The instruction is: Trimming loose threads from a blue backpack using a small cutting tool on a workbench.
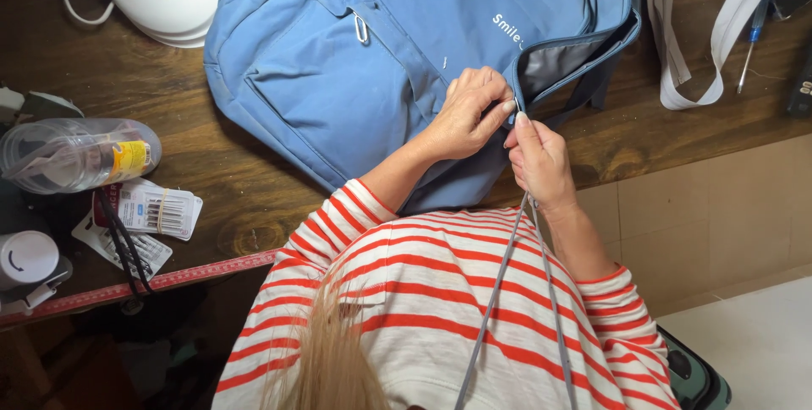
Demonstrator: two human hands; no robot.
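A: status on the bag?

B: blue backpack (pixel 355 63) lies flat on the wooden table (pixel 237 182), front up, main opening far right w/ grey lining (pixel 558 59) showing. Both hands are at the near corner of that opening

A: grip?

B: left hand (pixel 469 114) has thumb + fingers pressed together, pinching the end of the grey zipper tape (pixel 507 292) right at the opening's edge. Right hand (pixel 537 161) is just beside it, nearly touching, fingers closed on the same tape. Tape runs from the right hand down over the striped shirt (pixel 440 292) & out of frame

A: step?

B: my read: lining up or feeding the tape end at the corner. Can't tell if there's a slider under the fingertips, too small

A: next move needs?

B: prob fine 2-hand work: left keeps the end pinned at the edge, right keeps tension on the tape so it doesn't twist. Risk = end slips out of the pinch

A: clutter?

B: all well apart. Clear plastic container (pixel 76 152) on its side + needle packs (pixel 156 207) at left, red measuring tape (pixel 169 279) along the near edge, grey webbing strap (pixel 719 38) & screwdriver (pixel 753 38) far right
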